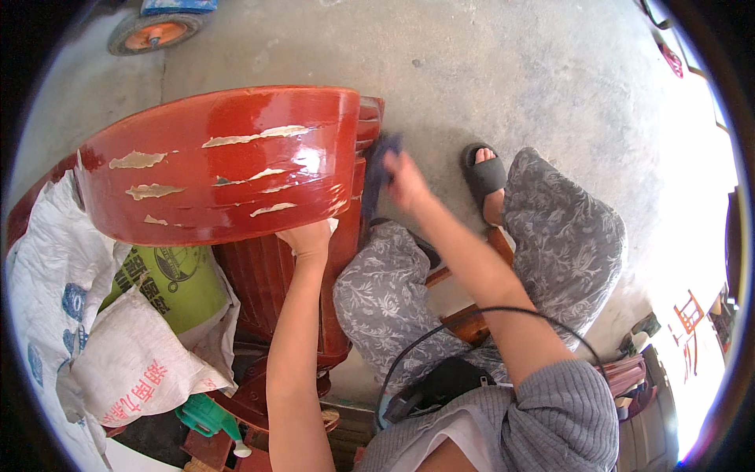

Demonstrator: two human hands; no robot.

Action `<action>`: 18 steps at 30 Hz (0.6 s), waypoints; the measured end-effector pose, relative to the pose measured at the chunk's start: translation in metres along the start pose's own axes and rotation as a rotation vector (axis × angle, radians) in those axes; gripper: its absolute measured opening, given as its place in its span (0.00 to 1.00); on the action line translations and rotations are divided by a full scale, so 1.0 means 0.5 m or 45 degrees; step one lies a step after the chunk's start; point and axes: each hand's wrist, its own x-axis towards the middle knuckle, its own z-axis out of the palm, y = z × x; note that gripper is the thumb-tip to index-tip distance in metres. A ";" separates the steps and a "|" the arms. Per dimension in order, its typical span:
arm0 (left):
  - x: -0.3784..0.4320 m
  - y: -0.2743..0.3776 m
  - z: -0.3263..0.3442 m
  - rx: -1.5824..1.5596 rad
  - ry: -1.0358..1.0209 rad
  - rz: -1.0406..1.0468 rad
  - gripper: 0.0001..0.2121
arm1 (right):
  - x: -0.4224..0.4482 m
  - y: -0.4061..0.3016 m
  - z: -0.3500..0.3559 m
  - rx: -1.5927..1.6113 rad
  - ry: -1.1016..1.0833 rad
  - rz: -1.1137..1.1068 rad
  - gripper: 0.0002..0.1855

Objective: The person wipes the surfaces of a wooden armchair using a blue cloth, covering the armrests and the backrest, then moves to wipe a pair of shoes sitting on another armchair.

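Observation:
A piece of red lacquered wooden furniture (283, 153) with chipped, flaking paint on its curved top stands in front of me, left of the middle. My left hand (309, 236) is up against the lower edge of the curved part, its fingertips hidden beneath that edge. Blurred by motion, my right hand (404, 180) holds a dark blue cloth (377, 171) at the furniture's right side, where the cloth lies against or close to the red frame.
White woven sacks (147, 360) and a green printed bag (177, 283) lie at the left. A green plastic watering can (206, 416) is below them. An orange-hubbed wheel (154, 36) stands at the upper left. A black cable (448, 321) arcs over my lap.

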 end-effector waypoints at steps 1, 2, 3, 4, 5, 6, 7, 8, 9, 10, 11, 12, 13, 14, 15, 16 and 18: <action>0.003 0.002 0.009 -0.144 0.068 0.003 0.19 | 0.049 -0.069 0.008 0.081 0.104 -0.090 0.19; 0.006 -0.001 0.018 -0.278 0.135 -0.004 0.19 | 0.079 -0.129 0.030 -0.010 -0.016 -0.148 0.19; 0.007 -0.004 0.022 -0.281 0.136 -0.004 0.19 | 0.105 -0.172 0.048 -0.100 -0.133 -0.205 0.18; 0.008 0.010 0.022 -0.279 0.046 -0.012 0.20 | 0.143 -0.189 0.039 -0.337 -0.114 -0.308 0.18; 0.009 0.020 0.019 -0.269 -0.041 -0.023 0.20 | 0.170 -0.191 0.036 -0.576 -0.098 -0.403 0.19; 0.009 0.029 0.007 -0.200 -0.027 -0.022 0.20 | 0.168 -0.174 0.044 -1.191 0.191 -0.635 0.23; 0.003 0.021 0.003 -0.187 -0.026 -0.039 0.20 | 0.130 -0.166 0.068 -1.307 0.275 -0.563 0.27; -0.001 0.015 -0.001 -0.112 -0.011 -0.017 0.17 | 0.137 -0.126 0.053 -1.050 0.219 -0.587 0.27; 0.008 0.033 0.000 -0.070 0.010 0.040 0.14 | 0.145 -0.112 0.016 -0.786 0.197 -0.642 0.28; 0.014 0.029 -0.002 -0.066 0.032 0.030 0.14 | 0.119 -0.074 0.016 -0.531 0.089 -0.505 0.29; 0.009 0.019 -0.007 -0.058 0.027 -0.001 0.15 | 0.069 -0.009 0.011 -0.285 -0.020 -0.349 0.30; 0.006 0.020 -0.015 -0.063 0.014 -0.015 0.15 | 0.027 0.045 -0.016 -0.347 -0.128 -0.235 0.30; 0.013 0.028 -0.017 -0.071 0.028 -0.009 0.15 | 0.000 0.091 -0.048 -0.405 -0.235 -0.134 0.30; 0.025 0.048 -0.008 -0.149 0.021 -0.012 0.15 | -0.013 0.138 -0.095 -0.566 -0.307 -0.008 0.30; 0.033 0.066 -0.004 -0.216 0.010 -0.022 0.16 | -0.017 0.165 -0.126 -0.723 -0.383 0.131 0.31; 0.029 0.050 -0.005 -0.231 -0.007 -0.036 0.16 | -0.034 0.149 -0.096 -0.734 -0.407 0.155 0.31; 0.010 -0.006 0.005 -0.186 0.144 -0.053 0.14 | -0.095 0.076 0.009 -0.487 0.084 0.406 0.30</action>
